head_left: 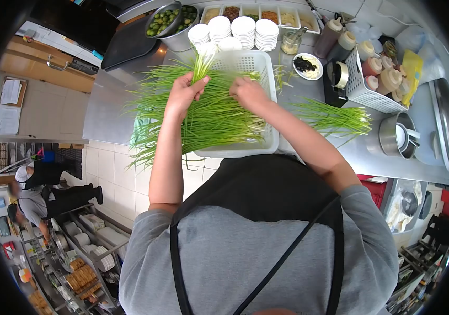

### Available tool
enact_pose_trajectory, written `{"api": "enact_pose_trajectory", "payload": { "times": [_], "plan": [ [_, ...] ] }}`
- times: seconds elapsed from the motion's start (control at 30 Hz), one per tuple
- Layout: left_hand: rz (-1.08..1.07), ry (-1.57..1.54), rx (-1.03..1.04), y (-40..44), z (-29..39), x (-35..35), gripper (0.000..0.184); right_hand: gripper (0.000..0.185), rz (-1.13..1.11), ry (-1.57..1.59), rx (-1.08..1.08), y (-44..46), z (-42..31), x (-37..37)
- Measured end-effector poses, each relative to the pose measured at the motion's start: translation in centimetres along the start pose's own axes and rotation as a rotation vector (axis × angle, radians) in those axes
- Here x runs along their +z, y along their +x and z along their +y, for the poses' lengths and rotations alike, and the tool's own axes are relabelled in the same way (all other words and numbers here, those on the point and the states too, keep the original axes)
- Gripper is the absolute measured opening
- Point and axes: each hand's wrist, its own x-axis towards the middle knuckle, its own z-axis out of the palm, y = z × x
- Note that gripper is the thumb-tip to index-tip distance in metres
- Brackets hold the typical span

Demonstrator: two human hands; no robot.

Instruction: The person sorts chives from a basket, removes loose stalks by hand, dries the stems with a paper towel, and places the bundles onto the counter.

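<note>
I'd go easy with that left hand [188, 94] wrapped round the greens [202, 67], upper middle of frame, so nothing bruises; right hand's [249, 96] half curled, can't tell if it's gripping any.

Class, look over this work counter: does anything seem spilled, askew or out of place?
A few loose green scraps lie scattered on the metal counter, just right of the white basket. They look slightly untidy, being apart from the green stalks heaped in it. Nothing looks clearly damaged.
</note>
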Motion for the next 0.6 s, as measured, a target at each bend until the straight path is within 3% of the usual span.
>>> {"api": "enact_pose_trajectory", "payload": {
  "times": [0.1,0.13,0.27,0.37,0.43,0.6],
  "plan": [
    [0.131,0.046,0.076,-0.3,-0.4,1.2,0.018,0.006,0.04,-0.049,-0.065,0.6,-1.2,-1.7],
    [0.155,0.213,0.146,0.5,-2.0,0.9,0.021,0.007,0.071,-0.006,-0.072,1.0,-1.8,-3.0],
    [0.11,0.47,0.153,0.2,-1.2,2.2,0.022,0.008,0.128,0.142,-0.138,2.6,-2.5,-5.3],
    [0.028,0.267,0.109,0.6,-2.1,2.4,0.021,0.008,0.166,0.292,-0.048,2.7,-2.2,-5.5],
    [0.061,0.251,0.097,0.5,-2.0,1.7,0.02,0.008,-0.005,0.24,0.102,2.0,-1.3,-4.8],
    [0.061,0.198,0.089,0.4,-1.7,1.5,0.019,0.008,-0.034,-0.033,-0.034,-0.5,0.5,-0.1]
  ]
}}
